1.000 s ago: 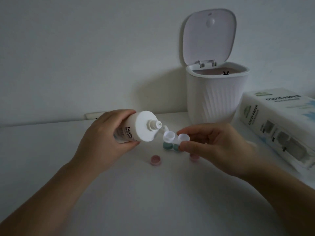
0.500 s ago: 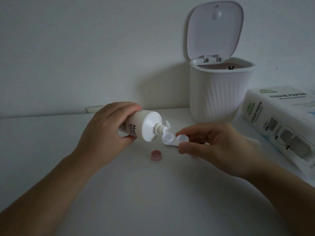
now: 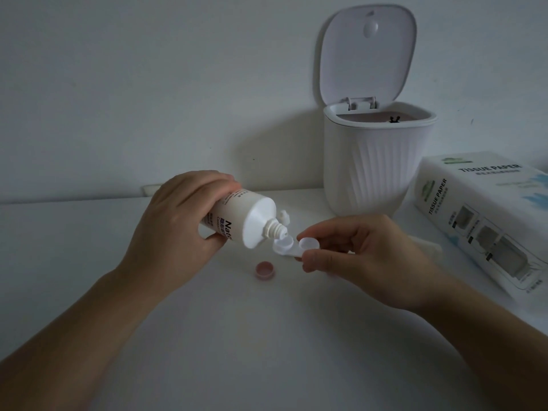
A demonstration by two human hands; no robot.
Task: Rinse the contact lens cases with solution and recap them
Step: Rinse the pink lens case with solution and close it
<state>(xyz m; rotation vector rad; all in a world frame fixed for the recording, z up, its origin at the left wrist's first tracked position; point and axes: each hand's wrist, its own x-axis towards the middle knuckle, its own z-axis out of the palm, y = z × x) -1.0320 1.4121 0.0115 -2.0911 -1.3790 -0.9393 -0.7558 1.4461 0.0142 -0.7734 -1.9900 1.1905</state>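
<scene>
My left hand point(image 3: 175, 232) grips a white solution bottle point(image 3: 246, 221), tipped with its open nozzle pointing down and right at the left well of a white contact lens case point(image 3: 292, 247). My right hand point(image 3: 364, 256) pinches that uncapped case by its right well, holding it a little above the table. A pink cap point(image 3: 264, 269) lies open side up on the white table point(image 3: 207, 336), just below the bottle. The bottle's small white cap point(image 3: 284, 216) stands on the table behind the nozzle.
A white ribbed bin point(image 3: 376, 164) with its lid raised stands at the back right. To the right lies a tissue paper pack point(image 3: 480, 221). A folded tissue point(image 3: 427, 247) shows behind my right hand. The wall is close behind.
The bottle nozzle has dropped closer to the case's left well and tilted further. The green case and second pink cap seen one second ago are now hidden behind my hands.
</scene>
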